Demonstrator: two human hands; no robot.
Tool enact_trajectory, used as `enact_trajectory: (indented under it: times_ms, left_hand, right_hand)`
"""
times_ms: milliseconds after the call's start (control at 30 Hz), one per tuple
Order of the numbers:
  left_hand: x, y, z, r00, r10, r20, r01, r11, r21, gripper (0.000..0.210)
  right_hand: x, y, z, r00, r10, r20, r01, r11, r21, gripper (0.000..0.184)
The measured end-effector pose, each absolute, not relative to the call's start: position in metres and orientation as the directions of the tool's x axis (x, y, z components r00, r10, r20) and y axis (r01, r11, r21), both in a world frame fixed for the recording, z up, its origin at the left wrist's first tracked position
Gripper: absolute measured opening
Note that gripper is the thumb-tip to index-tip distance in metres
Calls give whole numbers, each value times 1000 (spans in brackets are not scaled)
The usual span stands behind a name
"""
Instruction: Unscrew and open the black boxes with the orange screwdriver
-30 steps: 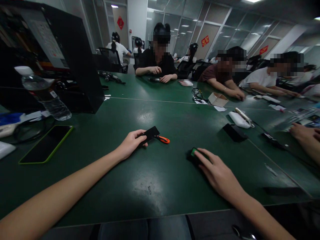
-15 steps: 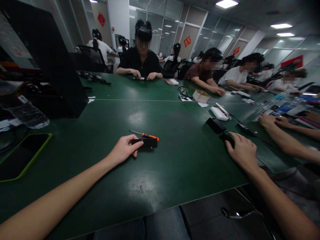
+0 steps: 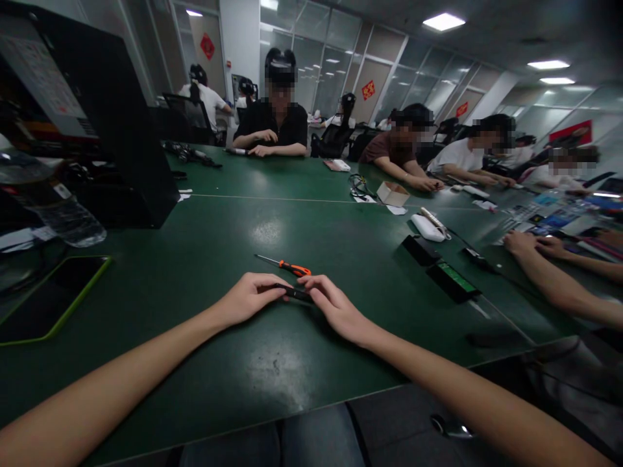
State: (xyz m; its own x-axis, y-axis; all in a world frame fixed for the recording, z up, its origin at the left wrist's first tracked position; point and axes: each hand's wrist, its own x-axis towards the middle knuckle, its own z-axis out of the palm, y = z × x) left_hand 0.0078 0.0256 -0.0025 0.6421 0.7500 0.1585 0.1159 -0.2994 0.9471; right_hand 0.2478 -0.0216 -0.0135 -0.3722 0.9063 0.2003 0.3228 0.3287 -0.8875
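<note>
A slim black plastic piece (image 3: pixel 298 294) lies between my two hands, low over the green table (image 3: pixel 204 395). My left hand (image 3: pixel 253 296) pinches its left end between thumb and fingers. The right end is gripped by my right hand (image 3: pixel 333 307), thumb in front and fingers behind. Just beyond them rests a screwdriver (image 3: pixel 294 268) with an orange and black handle, its shaft pointing left. To the right, a black tray-like case with a green circuit board (image 3: pixel 455 279) sits on the table beside a black box-shaped part (image 3: pixel 420 250).
A phone with a green edge (image 3: pixel 53 298) and a plastic bottle (image 3: pixel 63 201) are at the left, by a tall black cabinet (image 3: pixel 141 143). A white case (image 3: pixel 428 228) and a small carton (image 3: pixel 393 193) stand farther right. A neighbour's arms (image 3: pixel 559 272) reach in from the right.
My right hand has left the circuit-board case at the right and come to the black piece in my left hand. The piece is now held by both hands and looks slimmer, turned edge-on.
</note>
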Motion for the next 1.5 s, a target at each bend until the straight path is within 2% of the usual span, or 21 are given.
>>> enact_trajectory:
  times_ms: [100, 133, 200, 300, 400, 500, 567, 600, 667, 933, 1133, 1500]
  left_hand:
    - [8, 24, -3, 602, 736, 310, 132, -475, 870, 18]
    - [9, 24, -3, 583, 744, 326, 152, -494, 856, 19]
    - [10, 24, -4, 546, 778, 310, 202, -481, 853, 23]
    - [11, 23, -5, 535, 810, 241, 258, -428, 866, 31]
    - [13, 22, -3, 542, 812, 216, 295, -424, 856, 25]
    - [15, 21, -1, 531, 823, 201, 316, -413, 854, 24]
    - [16, 21, 0, 523, 830, 196, 328, -408, 852, 24]
    - [17, 21, 0, 522, 830, 197, 334, -412, 848, 24]
    - [19, 21, 0, 525, 827, 201, 347, -423, 837, 24]
    - [17, 20, 0, 545, 820, 175, 374, -424, 825, 25]
    - [15, 20, -1, 555, 811, 183, 371, -439, 818, 24]
    - [15, 20, -4, 578, 788, 211, 368, -483, 795, 22]
  right_hand:
    - [225, -13, -10, -464, 884, 59, 222, 181, -958, 30]
    - [225, -12, -9, -478, 877, 46, 239, 181, -954, 31]
    - [236, -12, -5, -476, 876, 80, 364, 279, -889, 32]
    - [281, -16, 8, -429, 885, 179, 602, 428, -675, 34]
    - [353, -22, 21, -274, 921, 278, 755, 385, -530, 37]
    - [437, -32, 23, -73, 905, 419, 906, 236, -351, 45]
    - [486, -40, 18, 8, 860, 510, 997, 32, -70, 49]
    - [506, -43, 14, 39, 849, 526, 999, -49, 5, 50]
    - [534, -48, 5, 84, 837, 541, 986, -148, 75, 49]
    - [540, -34, -16, 159, 824, 544, 980, -200, 16, 47]
    - [538, -30, -29, 227, 752, 619, 971, -221, -88, 46]
    - [529, -39, -26, 357, 694, 625, 925, -358, -130, 46]
